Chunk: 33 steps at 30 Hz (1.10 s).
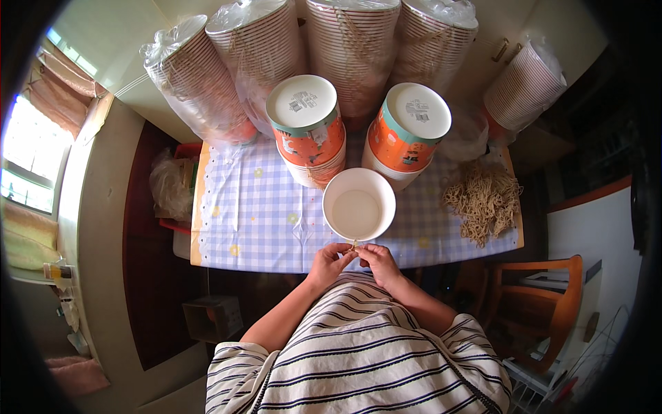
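Our left hand (329, 261) and right hand (376, 261) pinch one rubber band (354, 243) beside the open paper bowl (358, 204); overstretching may snap it.

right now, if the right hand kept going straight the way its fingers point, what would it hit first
The right hand points up-left toward the left hand; their fingertips already meet on a small thin piece. So it would likely press into the left hand's fingers first, with the white paper bowl just beyond, though depth is unclear.
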Tool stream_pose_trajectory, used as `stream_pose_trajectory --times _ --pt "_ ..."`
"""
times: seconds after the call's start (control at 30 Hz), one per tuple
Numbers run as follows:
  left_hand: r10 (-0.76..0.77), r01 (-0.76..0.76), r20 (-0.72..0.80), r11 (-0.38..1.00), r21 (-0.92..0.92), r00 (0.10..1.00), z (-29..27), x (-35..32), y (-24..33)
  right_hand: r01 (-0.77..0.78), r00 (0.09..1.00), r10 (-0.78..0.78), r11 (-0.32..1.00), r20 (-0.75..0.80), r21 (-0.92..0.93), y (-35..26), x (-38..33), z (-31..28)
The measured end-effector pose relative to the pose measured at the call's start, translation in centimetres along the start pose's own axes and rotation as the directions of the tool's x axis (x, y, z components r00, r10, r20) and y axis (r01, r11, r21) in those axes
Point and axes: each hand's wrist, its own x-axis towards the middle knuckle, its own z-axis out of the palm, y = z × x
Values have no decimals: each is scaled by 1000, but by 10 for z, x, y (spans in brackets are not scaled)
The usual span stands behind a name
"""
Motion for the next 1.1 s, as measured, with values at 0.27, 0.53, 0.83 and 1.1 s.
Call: stream_pose_trajectory --times 0.27,0.53,0.83,1.1 --pt "-75 78 -60 996 47 995 -4 -1 6 55 998 -58 993 -26 -103 0 -1 1" --pt "-87 77 -36 976 -206 996 -7 1 -3 39 997 -48 990 -59 -139 -5 -3 3" --pt "-60 60 2 990 -131 998 -6 2 -5 47 998 -54 988 -41 -145 -3 -2 3" --pt "-280 288 75 891 -351 957 -17 4 5 49 996 -56 994 -67 -99 -4 -1 2"
